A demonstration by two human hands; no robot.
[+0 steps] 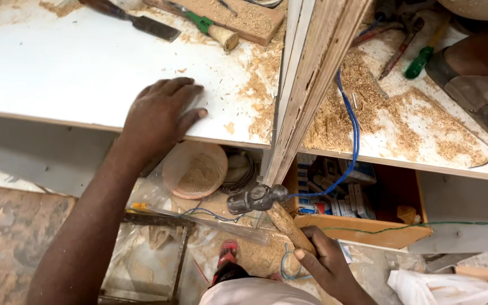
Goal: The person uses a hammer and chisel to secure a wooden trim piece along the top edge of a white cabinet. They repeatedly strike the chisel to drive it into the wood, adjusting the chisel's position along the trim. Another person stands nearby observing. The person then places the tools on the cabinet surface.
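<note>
At six o'clock, right hand grasps the head-heavy hammer low on its stiff wooden handle; left hand lies flat, released, on the tabletop.

Woodworking shop — sawdust, chisel, plywood panels

We've got our left hand flat on the white board, right hand gripping a hammer.
</note>
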